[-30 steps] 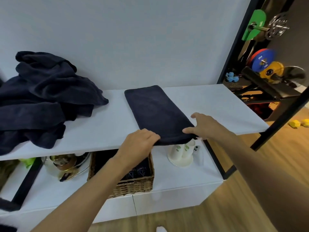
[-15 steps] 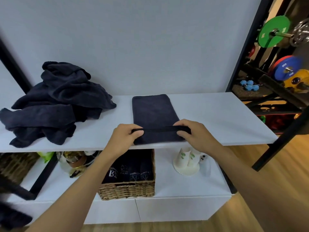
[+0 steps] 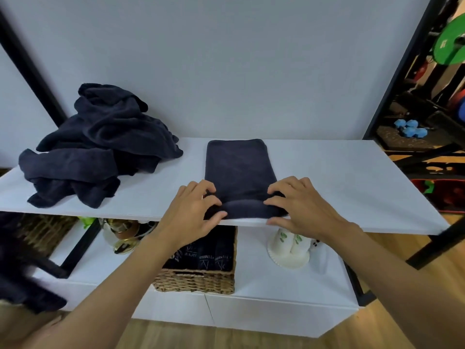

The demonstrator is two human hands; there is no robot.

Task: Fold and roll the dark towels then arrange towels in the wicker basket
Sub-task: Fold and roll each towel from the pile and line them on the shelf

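Note:
A dark navy towel [image 3: 239,167], folded into a long strip, lies on the white upper shelf [image 3: 339,177] with its near end turned into a small roll [image 3: 245,210] at the shelf's front edge. My left hand [image 3: 193,210] grips the roll's left end with curled fingers. My right hand [image 3: 299,205] grips its right end the same way. A heap of unfolded dark towels [image 3: 98,147] sits at the left of the shelf. Below, on the lower white shelf, the wicker basket [image 3: 198,280] holds several rolled dark towels standing on end.
White cups on a white plate [image 3: 289,250] stand on the lower shelf, right of the basket. A glass and brass object [image 3: 123,230] sits left of it. Another wicker basket [image 3: 42,230] is at far left. Black frame posts and gym weights [image 3: 450,44] fill the right side.
The towel's near end, flat a second ago, has been lifted and rolled over into a thicker roll. Both hands moved with it from the edge onto the roll. The view shifted right.

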